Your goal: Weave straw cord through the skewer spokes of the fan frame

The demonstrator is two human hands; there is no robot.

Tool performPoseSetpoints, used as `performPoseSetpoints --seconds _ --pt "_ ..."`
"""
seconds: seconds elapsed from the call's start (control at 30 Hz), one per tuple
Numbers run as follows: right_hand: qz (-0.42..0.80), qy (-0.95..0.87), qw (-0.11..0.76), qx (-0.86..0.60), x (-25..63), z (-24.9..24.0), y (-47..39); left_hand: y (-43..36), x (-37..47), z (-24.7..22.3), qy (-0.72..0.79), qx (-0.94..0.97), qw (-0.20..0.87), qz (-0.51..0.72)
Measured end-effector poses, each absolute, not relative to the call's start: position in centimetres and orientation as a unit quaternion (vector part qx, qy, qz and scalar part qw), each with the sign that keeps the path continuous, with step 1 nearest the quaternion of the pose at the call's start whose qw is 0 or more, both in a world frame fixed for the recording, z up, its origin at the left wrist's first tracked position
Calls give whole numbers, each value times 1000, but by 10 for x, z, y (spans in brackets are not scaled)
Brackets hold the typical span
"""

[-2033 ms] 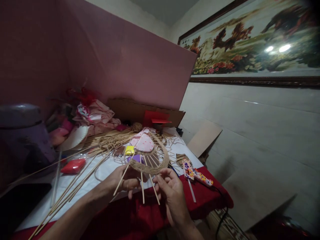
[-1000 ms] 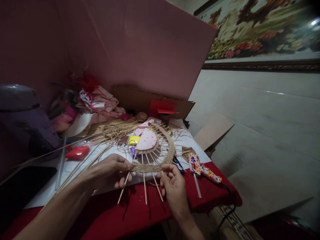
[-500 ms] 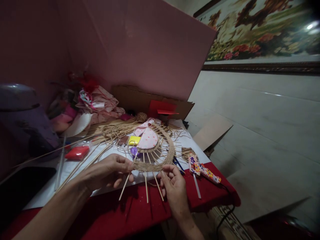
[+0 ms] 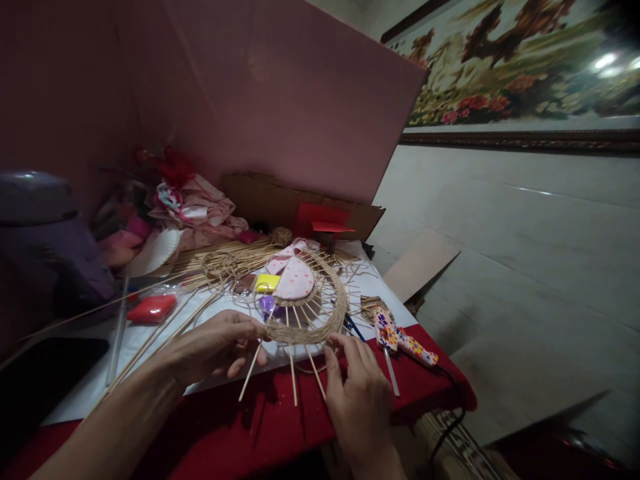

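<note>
A half-round woven piece stands in front of me: thin wooden sticks fan out from a pink dotted fabric half-disc (image 4: 295, 280), and a band of jute twine (image 4: 334, 313) curves across them. My left hand (image 4: 227, 347) pinches the left end of this band between thumb and fingers. At the band's lower right edge is my right hand (image 4: 357, 387), thumb and forefinger drawn together with a loose strand of twine leading towards them. Its fingertips partly hide the hold. Several stick ends stick out below the band, between the hands.
A flower-patterned glue gun (image 4: 405, 340) lies right on the red cloth (image 4: 430, 387). Loose sticks (image 4: 215, 257), a red packet (image 4: 153, 308), a yellow packet (image 4: 267, 283) and a dark phone-like slab (image 4: 60, 370) lie left. Cardboard (image 4: 255, 197) stands behind.
My right hand has turned, its back now more towards me, and shifted slightly right along the band. The left hand keeps its hold. The view has shifted slightly.
</note>
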State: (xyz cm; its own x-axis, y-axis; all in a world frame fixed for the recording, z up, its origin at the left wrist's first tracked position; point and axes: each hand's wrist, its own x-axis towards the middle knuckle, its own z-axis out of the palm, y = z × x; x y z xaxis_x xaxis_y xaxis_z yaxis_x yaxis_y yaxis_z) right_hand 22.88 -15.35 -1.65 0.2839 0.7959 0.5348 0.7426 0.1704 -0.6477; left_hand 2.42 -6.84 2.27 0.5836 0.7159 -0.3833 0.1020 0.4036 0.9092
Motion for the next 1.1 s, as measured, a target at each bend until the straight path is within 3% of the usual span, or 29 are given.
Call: performPoseSetpoints --seconds 0.13,0.43,1.1 --pt "-60 -650 453 -607 228 1 -161 -68 25 23 400 509 735 203" --pt "8 -750 385 -538 202 22 -130 -72 27 26 412 519 724 191" --pt "18 -766 373 -524 193 17 -121 -69 32 11 351 451 776 267"
